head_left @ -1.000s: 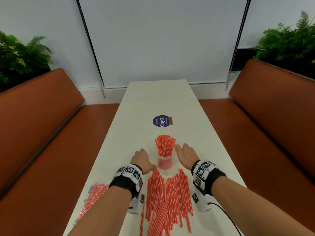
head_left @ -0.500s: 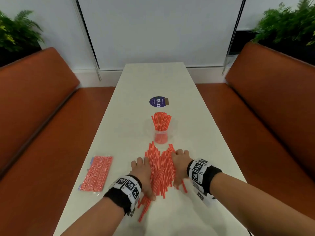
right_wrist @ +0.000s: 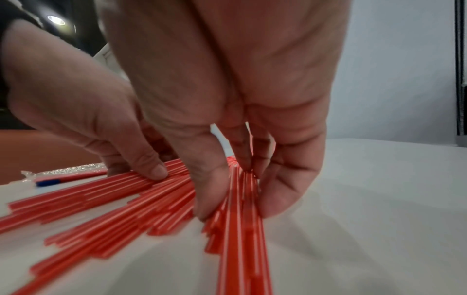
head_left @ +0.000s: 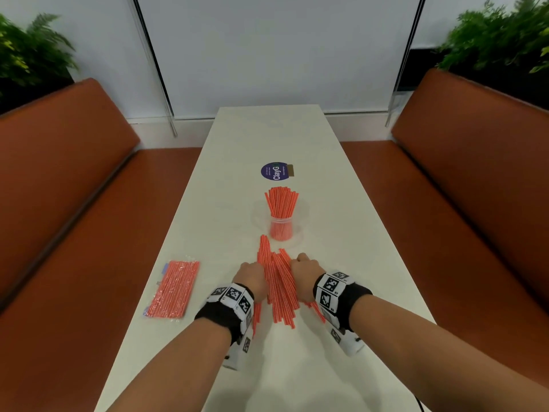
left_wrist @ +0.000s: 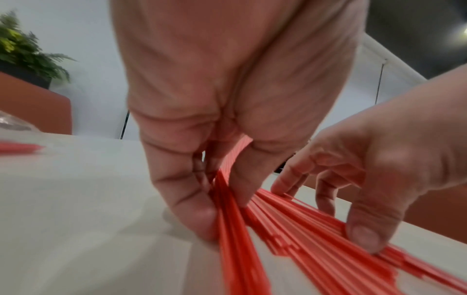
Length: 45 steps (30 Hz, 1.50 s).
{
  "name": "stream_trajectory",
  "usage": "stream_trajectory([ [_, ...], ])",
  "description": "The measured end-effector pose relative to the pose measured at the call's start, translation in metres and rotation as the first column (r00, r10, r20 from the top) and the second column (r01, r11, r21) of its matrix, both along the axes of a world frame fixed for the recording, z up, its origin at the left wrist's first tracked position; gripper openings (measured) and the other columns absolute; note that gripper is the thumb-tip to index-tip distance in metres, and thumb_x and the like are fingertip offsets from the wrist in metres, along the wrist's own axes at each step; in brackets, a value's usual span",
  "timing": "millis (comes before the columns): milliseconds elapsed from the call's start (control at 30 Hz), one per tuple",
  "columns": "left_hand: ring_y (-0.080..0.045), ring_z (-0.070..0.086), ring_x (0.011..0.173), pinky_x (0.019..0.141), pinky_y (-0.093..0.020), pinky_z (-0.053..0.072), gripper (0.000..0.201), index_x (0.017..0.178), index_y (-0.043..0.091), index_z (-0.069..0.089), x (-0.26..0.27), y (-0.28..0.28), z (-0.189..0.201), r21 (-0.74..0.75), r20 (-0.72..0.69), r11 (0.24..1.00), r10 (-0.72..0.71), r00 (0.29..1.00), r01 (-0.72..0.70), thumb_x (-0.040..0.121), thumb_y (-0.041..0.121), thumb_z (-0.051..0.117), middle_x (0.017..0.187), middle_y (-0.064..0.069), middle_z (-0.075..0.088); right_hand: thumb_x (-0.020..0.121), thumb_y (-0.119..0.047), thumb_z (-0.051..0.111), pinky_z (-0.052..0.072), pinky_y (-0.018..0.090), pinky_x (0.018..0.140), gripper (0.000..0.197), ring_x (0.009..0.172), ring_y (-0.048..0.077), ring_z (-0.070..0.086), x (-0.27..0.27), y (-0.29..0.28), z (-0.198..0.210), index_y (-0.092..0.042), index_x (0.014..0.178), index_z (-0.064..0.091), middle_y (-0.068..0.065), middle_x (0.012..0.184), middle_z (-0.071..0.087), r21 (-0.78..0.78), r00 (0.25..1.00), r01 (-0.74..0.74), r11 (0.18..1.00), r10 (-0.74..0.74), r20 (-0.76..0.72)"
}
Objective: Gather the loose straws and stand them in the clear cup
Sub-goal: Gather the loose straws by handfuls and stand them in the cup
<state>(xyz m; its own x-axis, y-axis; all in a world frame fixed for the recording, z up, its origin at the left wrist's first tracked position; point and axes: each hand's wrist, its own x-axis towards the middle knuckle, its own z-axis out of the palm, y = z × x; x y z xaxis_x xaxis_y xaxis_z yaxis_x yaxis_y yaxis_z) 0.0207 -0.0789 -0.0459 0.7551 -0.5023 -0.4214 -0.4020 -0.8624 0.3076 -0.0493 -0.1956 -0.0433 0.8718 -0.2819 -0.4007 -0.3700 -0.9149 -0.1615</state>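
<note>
At the left of the white table, a sealed clear packet of red straws is laid flat, well apart from the hands. Just right of it, the left hand is set against the left edge of the pile of loose straws. In the left wrist view its thumb and fingers are seen curled down and pinched on a thin bundle at that edge, with the tips against the tabletop. The rest of the pile is spread between the two hands, fanned slightly, its far ends pointed toward the cup and its near ends reaching back under the wrists.

The right hand is placed on the pile's right edge. In the right wrist view its thumb and fingers are shown closed around a narrow bundle, which runs out from under the palm toward the camera. The left hand's thumb is seen there pressed onto the straws further over.

The straws are thin, straight and red with fine white stripes, and of uneven alignment at their ends. Beyond the pile, the clear cup is stood upright on the table's centre line, near the straws' far tips but apart from both hands, and is already filled with upright straws that splay outward above its rim. A round purple sticker is seen further back.
</note>
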Motion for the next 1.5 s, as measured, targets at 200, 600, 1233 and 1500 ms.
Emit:
stream_trajectory([
  [200, -0.030, 0.065, 0.109, 0.082, -0.028, 0.049, 0.027, 0.110, -0.002, 0.064, 0.013, -0.009, 0.011, -0.074, 0.061, 0.992, 0.108, 0.992, -0.103, 0.094, 0.005, 0.045, 0.116, -0.016, 0.067, 0.086, 0.000, 0.052, 0.050, 0.037, 0.096, 0.039, 0.114, 0.032, 0.054, 0.003, -0.007, 0.011, -0.001, 0.124, 0.045, 0.016, 0.129, 0.043, 0.069, 0.985, 0.161, 0.985, -0.164, 0.044],
  [600, -0.036, 0.068, 0.107, 0.090, -0.041, 0.057, 0.030, 0.112, -0.008, 0.064, 0.012, -0.026, 0.005, -0.171, -0.185, 0.964, 0.170, 0.968, -0.202, 0.090, 0.005, 0.050, 0.115, -0.024, 0.068, 0.093, -0.020, 0.048, 0.042, 0.038, 0.103, 0.037, 0.122, 0.034, 0.045, 0.020, 0.015, 0.003, -0.003, 0.126, 0.048, 0.019, 0.134, 0.043, -0.001, 0.967, 0.254, 0.967, -0.253, -0.040],
  [1233, -0.035, 0.068, 0.102, 0.084, -0.037, 0.054, 0.013, 0.086, 0.003, 0.064, 0.011, -0.032, 0.016, -0.105, -0.263, 0.984, 0.110, 0.959, -0.142, 0.080, -0.007, 0.058, 0.096, -0.021, 0.069, 0.091, -0.020, 0.052, 0.039, 0.036, 0.104, 0.045, 0.123, 0.030, 0.043, 0.044, 0.020, -0.015, -0.001, 0.130, 0.039, 0.015, 0.133, 0.044, -0.062, 0.928, 0.373, 0.926, -0.373, 0.010],
  [1500, -0.019, 0.061, 0.070, 0.063, -0.026, 0.053, 0.025, 0.109, -0.007, 0.065, 0.023, -0.025, 0.015, -0.181, -0.259, 0.961, 0.159, 0.953, -0.210, 0.089, 0.005, 0.054, 0.074, -0.005, 0.054, 0.093, -0.009, 0.046, 0.044, 0.037, 0.102, 0.033, 0.121, 0.033, 0.050, 0.034, 0.003, -0.003, 0.001, 0.124, 0.040, 0.020, 0.133, 0.046, 0.196, 0.870, 0.469, 0.861, -0.489, 0.066],
])
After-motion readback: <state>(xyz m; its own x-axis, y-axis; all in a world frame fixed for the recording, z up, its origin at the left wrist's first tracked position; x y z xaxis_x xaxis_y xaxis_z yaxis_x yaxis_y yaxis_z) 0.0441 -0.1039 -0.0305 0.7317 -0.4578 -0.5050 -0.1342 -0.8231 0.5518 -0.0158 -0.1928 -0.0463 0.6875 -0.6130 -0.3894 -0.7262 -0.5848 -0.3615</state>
